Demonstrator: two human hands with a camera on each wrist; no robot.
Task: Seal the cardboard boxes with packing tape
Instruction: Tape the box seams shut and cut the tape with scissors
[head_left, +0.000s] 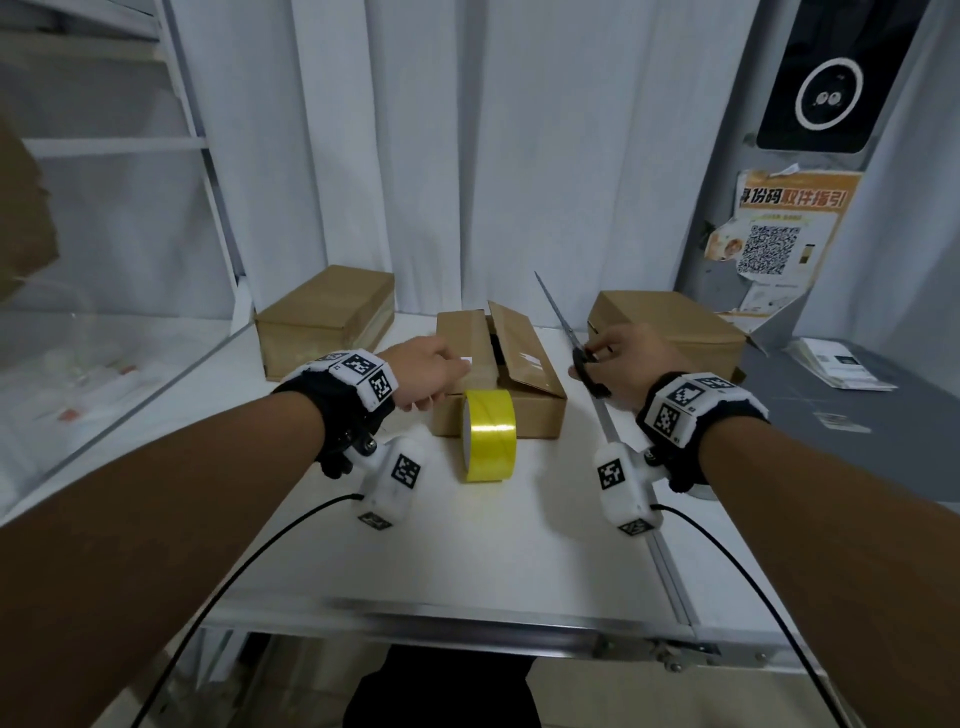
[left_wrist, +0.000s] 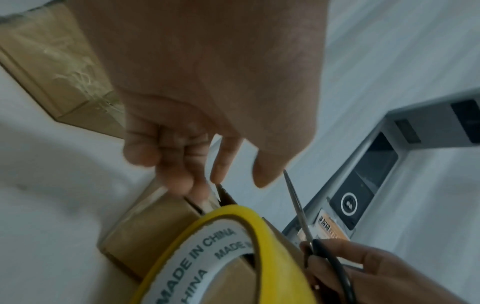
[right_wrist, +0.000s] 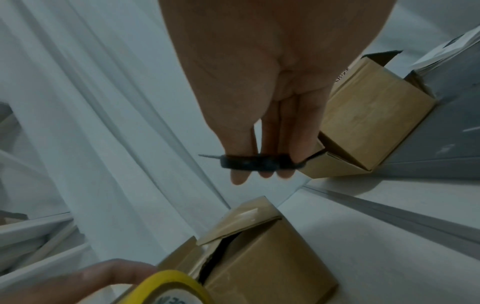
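A small cardboard box (head_left: 535, 379) sits mid-table with its right flap tilted up and a dark gap along the seam (right_wrist: 218, 259). A yellow tape roll (head_left: 491, 436) stands on edge against the box's near side. My left hand (head_left: 441, 371) reaches over the left flap, its fingertips (left_wrist: 182, 183) loosely bent and touching the flap's edge, holding nothing. My right hand (head_left: 605, 358) hovers to the right of the box and grips black-handled scissors (head_left: 558, 312), fingers through the handle loop (right_wrist: 254, 163), blades closed and pointing up and away.
Two closed cardboard boxes stand at the back, one at the left (head_left: 324, 317) and one at the right (head_left: 670, 327). White curtains hang behind. A metal rail (head_left: 670, 571) borders the white table on the right; papers (head_left: 841, 364) lie on the grey surface beyond.
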